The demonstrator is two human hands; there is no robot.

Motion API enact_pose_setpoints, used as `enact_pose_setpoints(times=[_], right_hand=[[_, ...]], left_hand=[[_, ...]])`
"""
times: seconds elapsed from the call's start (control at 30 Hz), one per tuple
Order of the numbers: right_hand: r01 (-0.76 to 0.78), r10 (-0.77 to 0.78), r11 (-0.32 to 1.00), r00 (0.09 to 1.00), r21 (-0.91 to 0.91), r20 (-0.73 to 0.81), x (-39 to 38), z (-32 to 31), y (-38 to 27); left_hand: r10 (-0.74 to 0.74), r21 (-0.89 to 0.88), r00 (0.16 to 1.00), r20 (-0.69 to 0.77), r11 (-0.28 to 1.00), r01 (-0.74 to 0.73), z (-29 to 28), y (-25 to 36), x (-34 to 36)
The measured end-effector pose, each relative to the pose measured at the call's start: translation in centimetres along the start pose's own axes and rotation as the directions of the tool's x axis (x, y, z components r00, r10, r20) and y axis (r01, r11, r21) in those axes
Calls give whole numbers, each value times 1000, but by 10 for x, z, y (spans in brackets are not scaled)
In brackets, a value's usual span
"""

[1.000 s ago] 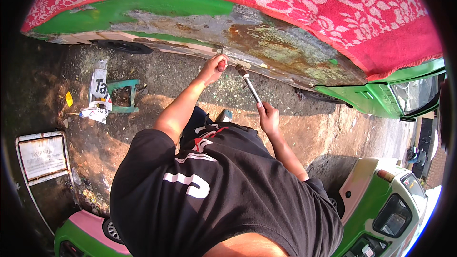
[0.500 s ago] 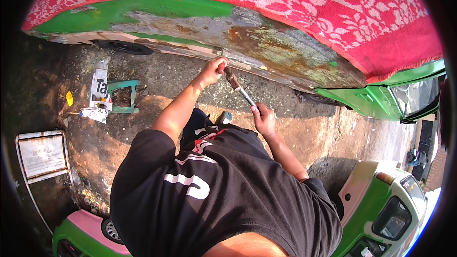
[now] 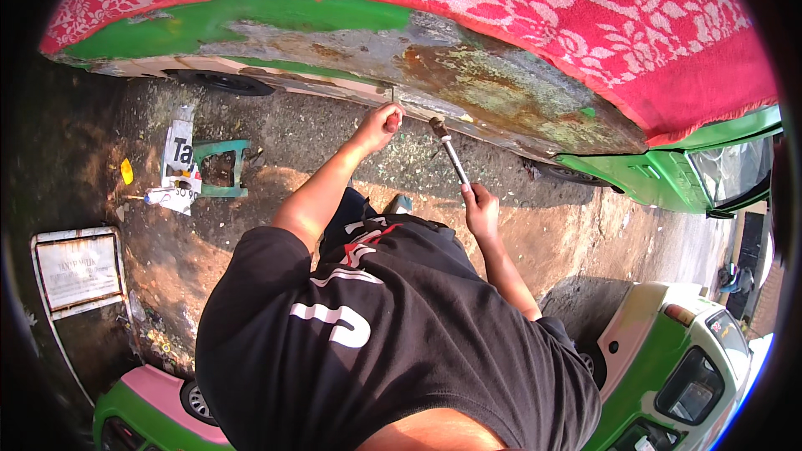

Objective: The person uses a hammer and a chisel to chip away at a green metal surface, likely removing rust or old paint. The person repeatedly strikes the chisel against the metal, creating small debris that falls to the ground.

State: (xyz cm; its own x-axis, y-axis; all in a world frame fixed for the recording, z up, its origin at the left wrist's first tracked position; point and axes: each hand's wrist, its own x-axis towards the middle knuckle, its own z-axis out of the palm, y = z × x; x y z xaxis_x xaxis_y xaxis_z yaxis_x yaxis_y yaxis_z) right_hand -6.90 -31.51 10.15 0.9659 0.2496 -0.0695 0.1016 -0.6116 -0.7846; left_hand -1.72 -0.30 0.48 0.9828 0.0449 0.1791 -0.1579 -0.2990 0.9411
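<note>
Red-handled, a thin tool (image 3: 392,122) sat inside the left hand (image 3: 377,129), fingers curled tightly round it, shaft toward the rusty car (image 3: 501,88); I couldn't quite tell whether its tip touched. The right hand (image 3: 481,210) gripped a hammer (image 3: 452,154), head beyond the fingers.

Beyond the left fingers (image 3: 396,108) we see a red floral cloth (image 3: 535,8). To the left of those fingers we spot a green stool-like frame (image 3: 219,148), a white printed sheet (image 3: 174,169) beside it and a yellow scrap (image 3: 127,171) farther out. Well behind the fingers we find a rust-edged signboard (image 3: 79,271) and two parked green vehicles (image 3: 647,351), one on either side.
</note>
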Motion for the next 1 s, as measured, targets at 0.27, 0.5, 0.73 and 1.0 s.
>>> enact_pose_setpoints(times=[0.27, 0.5, 0.73, 1.0], right_hand=[[-75, 74, 997, 997, 36, 31, -2, -2, 4], [-66, 64, 997, 997, 42, 32, -3, -1, 14], [-86, 84, 995, 995, 45, 55, -4, 0, 15], [-86, 86, 996, 992, -4, 87, -5, -5, 14]], left_hand=[[112, 33, 993, 45, 993, -114, 13, 32, 12], [147, 124, 986, 76, 980, -156, 10, 37, 13], [105, 144, 990, 89, 983, -117, 10, 38, 7], [83, 97, 993, 80, 991, -91, 13, 34, 12]])
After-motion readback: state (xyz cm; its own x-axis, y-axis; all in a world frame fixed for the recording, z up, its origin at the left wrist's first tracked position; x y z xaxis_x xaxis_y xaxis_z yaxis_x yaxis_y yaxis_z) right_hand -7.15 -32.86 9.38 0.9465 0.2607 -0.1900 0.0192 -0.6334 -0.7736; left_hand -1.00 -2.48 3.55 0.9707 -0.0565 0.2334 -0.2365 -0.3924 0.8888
